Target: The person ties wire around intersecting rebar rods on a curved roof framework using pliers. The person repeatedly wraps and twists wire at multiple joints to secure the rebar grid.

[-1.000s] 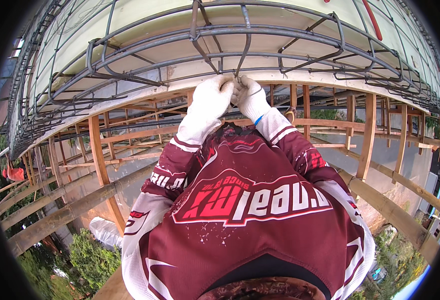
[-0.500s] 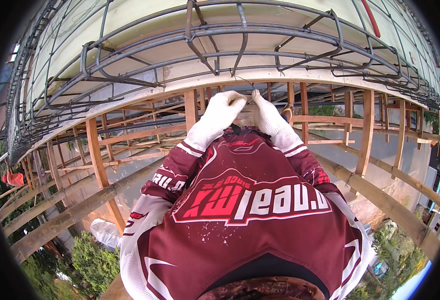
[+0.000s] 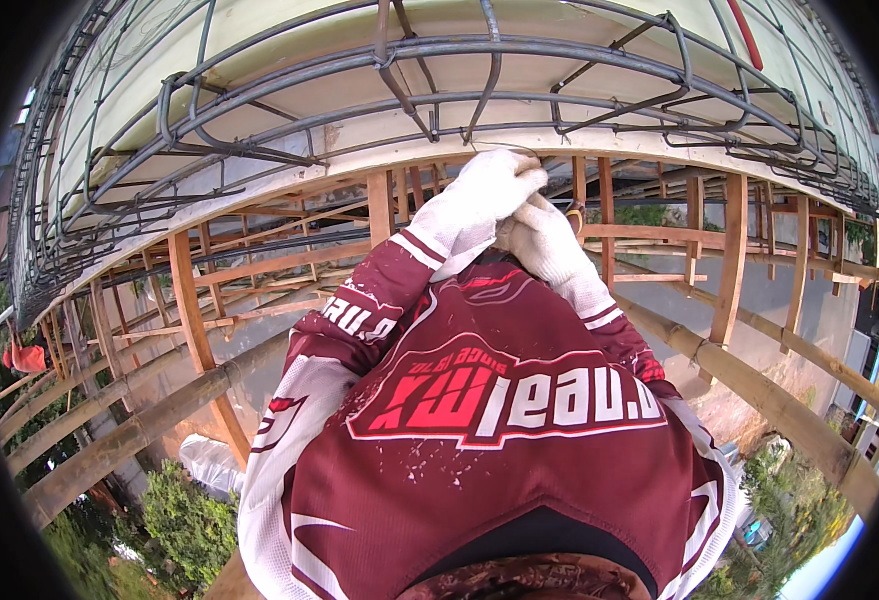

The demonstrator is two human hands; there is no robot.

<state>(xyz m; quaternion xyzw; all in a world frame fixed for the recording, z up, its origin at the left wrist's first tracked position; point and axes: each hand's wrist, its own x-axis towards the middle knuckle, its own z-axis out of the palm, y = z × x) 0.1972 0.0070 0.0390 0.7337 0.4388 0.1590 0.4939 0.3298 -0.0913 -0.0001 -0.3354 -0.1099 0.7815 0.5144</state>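
The left hand [image 3: 485,190] is closing its grip on a thin tie wire [image 3: 505,148] just above the knuckles, the rebar cage [image 3: 440,95] is running crosswise beyond it, and the right hand [image 3: 550,240] is sitting just below, its grip hidden.

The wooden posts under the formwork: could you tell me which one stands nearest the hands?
The post just left of the left hand, short and partly behind the sleeve; the other posts stand farther off to either side.
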